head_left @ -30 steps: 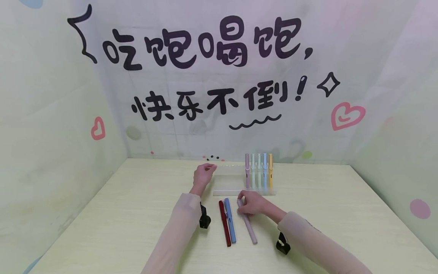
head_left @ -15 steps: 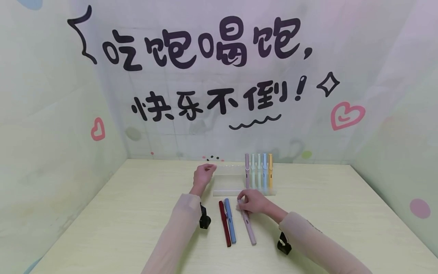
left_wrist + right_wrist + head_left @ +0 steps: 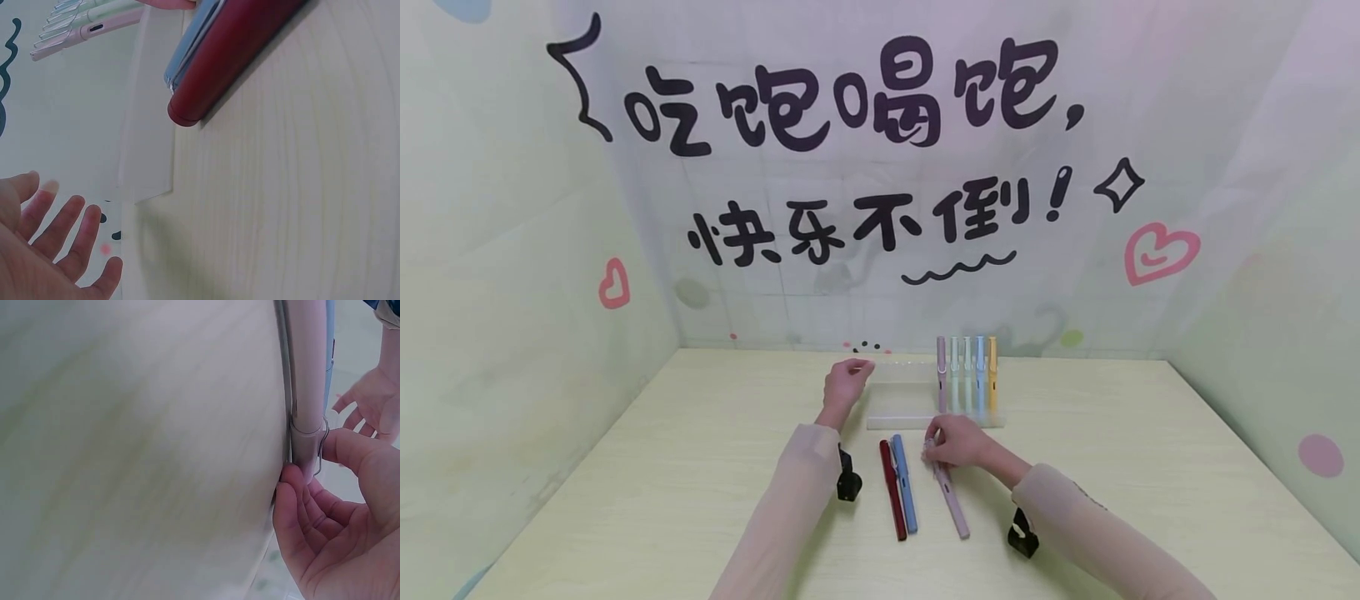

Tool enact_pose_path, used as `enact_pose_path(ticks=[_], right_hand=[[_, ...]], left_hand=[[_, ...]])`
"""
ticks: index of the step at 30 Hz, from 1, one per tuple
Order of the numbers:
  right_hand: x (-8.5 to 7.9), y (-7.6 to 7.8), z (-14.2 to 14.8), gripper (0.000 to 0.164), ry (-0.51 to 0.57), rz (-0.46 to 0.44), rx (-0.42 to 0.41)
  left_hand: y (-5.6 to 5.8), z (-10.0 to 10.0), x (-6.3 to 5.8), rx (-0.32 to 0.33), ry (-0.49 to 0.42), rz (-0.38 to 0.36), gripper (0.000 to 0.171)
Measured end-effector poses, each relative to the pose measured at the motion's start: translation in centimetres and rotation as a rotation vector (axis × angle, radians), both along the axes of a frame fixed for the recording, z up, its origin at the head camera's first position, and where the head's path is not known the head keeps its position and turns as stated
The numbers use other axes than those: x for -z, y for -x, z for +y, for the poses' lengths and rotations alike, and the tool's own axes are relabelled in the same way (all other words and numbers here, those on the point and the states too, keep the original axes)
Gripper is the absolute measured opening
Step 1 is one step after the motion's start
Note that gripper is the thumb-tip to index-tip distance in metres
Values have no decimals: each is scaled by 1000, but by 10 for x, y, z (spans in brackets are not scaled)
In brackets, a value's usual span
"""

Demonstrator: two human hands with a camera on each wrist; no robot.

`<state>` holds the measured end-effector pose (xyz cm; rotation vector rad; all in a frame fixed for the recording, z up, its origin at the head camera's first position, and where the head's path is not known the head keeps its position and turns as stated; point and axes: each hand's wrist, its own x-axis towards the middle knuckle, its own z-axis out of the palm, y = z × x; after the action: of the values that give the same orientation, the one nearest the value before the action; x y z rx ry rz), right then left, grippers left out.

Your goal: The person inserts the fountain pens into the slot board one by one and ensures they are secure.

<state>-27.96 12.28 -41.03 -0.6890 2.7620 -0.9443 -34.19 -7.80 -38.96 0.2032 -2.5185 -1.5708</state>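
Note:
In the head view, my left hand point(image 3: 846, 387) pinches the upper left corner of a clear pen stand point(image 3: 898, 422) between thumb and forefinger; its other fingers are spread in the left wrist view. My right hand point(image 3: 955, 441) holds the cap end of a pale purple fountain pen point(image 3: 953, 507), its thumb by the metal clip in the right wrist view. The pen's other end points toward me, on or just above the table. To its left lie a dark red pen point(image 3: 892, 492) and a blue pen point(image 3: 906, 492), side by side.
Several pens stand upright in the right part of the stand: a mauve pen point(image 3: 942, 375), light green ones, a blue one and a yellow pen point(image 3: 992, 375). The wooden table point(image 3: 700, 467) is bounded by a printed cloth backdrop point(image 3: 880, 308) and side walls.
The pale purple pen has turned a little in my right hand, its near end swinging slightly left, then right. My left hand stays at the stand's corner.

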Motion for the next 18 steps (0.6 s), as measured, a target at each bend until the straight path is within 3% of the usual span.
enact_pose_path(ticks=[7,18], right_hand=[[1,2,3,13,64,-29,3],[-9,9,8,22,324,-115,-17]], left_hand=[[0,0,0,3,3,-11,31],[1,-1,-1,2,-4,-18,32]])
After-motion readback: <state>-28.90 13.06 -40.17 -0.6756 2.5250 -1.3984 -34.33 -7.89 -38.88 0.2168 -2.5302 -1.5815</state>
